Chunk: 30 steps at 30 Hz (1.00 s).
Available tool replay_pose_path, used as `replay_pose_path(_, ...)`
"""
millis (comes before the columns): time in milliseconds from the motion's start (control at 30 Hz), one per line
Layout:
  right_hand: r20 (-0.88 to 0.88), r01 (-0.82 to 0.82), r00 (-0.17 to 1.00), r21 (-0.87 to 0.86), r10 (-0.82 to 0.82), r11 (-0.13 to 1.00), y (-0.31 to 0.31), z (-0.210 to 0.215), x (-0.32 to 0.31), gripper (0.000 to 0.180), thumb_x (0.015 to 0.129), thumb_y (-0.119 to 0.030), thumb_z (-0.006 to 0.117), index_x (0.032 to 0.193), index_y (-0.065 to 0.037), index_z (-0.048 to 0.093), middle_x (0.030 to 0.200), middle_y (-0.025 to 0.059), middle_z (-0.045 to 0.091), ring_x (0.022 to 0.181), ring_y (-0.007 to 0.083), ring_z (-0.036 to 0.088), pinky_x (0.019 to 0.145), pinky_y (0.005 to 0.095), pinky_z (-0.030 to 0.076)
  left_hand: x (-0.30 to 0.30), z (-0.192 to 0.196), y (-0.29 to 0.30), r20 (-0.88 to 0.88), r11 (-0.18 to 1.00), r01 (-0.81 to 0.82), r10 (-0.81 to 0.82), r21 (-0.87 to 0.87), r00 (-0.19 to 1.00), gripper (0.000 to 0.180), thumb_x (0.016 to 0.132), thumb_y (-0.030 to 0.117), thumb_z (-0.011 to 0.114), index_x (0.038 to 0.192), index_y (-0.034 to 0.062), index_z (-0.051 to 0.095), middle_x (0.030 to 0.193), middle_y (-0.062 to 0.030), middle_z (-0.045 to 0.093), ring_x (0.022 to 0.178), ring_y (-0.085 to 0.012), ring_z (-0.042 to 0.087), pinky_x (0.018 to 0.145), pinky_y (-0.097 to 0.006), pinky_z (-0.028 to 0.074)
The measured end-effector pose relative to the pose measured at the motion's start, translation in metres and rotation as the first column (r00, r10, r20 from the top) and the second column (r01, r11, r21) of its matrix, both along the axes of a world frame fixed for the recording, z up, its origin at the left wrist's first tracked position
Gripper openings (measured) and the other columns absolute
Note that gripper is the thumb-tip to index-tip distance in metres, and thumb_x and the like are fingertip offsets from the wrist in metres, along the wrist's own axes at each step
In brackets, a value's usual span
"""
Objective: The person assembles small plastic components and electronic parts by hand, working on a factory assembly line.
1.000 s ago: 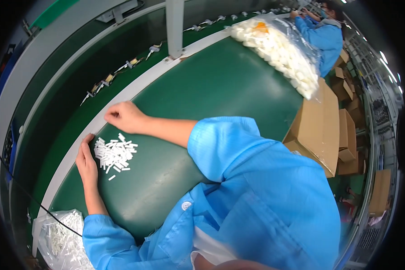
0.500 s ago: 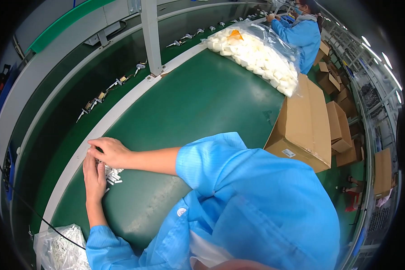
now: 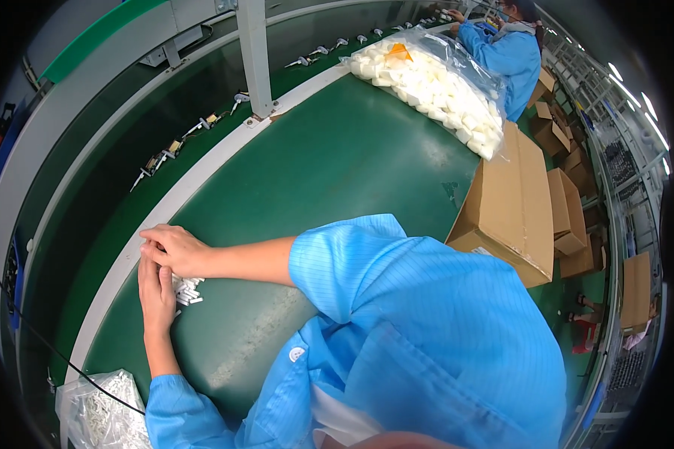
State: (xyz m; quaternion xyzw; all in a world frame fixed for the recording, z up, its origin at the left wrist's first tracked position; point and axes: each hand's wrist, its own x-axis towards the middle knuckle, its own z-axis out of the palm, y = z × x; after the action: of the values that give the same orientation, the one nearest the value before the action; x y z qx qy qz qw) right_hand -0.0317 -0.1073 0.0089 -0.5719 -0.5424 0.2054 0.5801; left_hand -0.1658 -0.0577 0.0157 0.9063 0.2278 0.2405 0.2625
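Open green mat (image 3: 337, 172) betw. hands and far parts bag (image 3: 434, 82); cardboard box (image 3: 509, 202) blocking right side.

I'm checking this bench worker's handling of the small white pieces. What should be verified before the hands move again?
1. Both hands on the pile: ok. The left hand and right hand close around the small white pieces.
2. Pieces gathered together: cannot tell; the hands hide most of them.
3. Pile away from the table's white edge strip: not ok, it lies right beside it.
4. Green table surface free ahead of the hands: ok.
5. Bag of white parts near the left elbow: ok, within view at the table corner.
6. Grip on any single piece: cannot tell.
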Motion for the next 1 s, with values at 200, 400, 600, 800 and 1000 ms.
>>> replay_pose_path(200,-0.017,-0.012,1.0,0.028,0.012,1.0,0.003,-0.004,-0.003,0.04,0.088,-0.028,0.053,0.11,0.005,0.057,0.109,0.0231,0.057,0.101,0.0371,0.054,0.09,0.0418,0.043,-0.005,0.0,0.001,0.055,0.997,-0.027,0.031,-0.072,0.998,0.05,0.098,0.037,0.033,0.13,-0.001,0.043,0.128,-0.0197,0.049,0.118,-0.0341,0.048,0.098,-0.037,0.037)
replay_pose_path(400,0.009,-0.002,1.0,0.075,0.002,0.997,0.007,-0.006,-0.008,0.037,0.087,-0.026,0.054,0.107,0.005,0.058,0.103,0.0218,0.059,0.093,0.0348,0.057,0.085,0.0408,0.045,-0.009,0.003,0.004,0.066,0.993,-0.057,0.064,-0.101,0.996,0.042,0.099,0.028,0.034,0.127,-0.0005,0.046,0.127,-0.0187,0.052,0.117,-0.0329,0.05,0.097,-0.036,0.038)
replay_pose_path(600,0.01,-0.007,1.0,0.04,0.007,0.999,0.01,-0.006,-0.012,0.035,0.087,-0.024,0.054,0.105,0.005,0.058,0.1,0.0203,0.06,0.091,0.0341,0.058,0.083,0.0405,0.046,-0.013,0.0,0.008,0.081,0.993,-0.051,0.06,-0.106,0.995,0.037,0.098,0.023,0.036,0.123,-0.0011,0.05,0.125,-0.0183,0.053,0.114,-0.0324,0.052,0.095,-0.035,0.039)
replay_pose_path(800,0.027,-0.007,1.0,0.041,0.006,0.999,0.013,-0.006,-0.018,0.033,0.088,-0.023,0.053,0.104,0.005,0.059,0.1,0.0205,0.06,0.091,0.0344,0.058,0.083,0.0403,0.045,-0.019,-0.005,0.014,0.09,0.99,-0.065,0.077,-0.128,0.993,0.037,0.098,0.023,0.037,0.12,-0.0024,0.052,0.124,-0.0185,0.054,0.113,-0.0321,0.052,0.094,-0.036,0.04)
replay_pose_path(1000,0.055,-0.045,0.998,0.02,0.044,0.999,0.017,-0.008,-0.022,0.036,0.09,-0.025,0.051,0.108,0.005,0.058,0.104,0.019,0.06,0.096,0.0328,0.057,0.086,0.0395,0.045,-0.026,-0.012,0.019,0.093,0.991,-0.096,0.105,-0.098,0.99,0.038,0.098,0.025,0.037,0.121,-0.0021,0.052,0.126,-0.0185,0.053,0.117,-0.0323,0.05,0.096,-0.035,0.039)
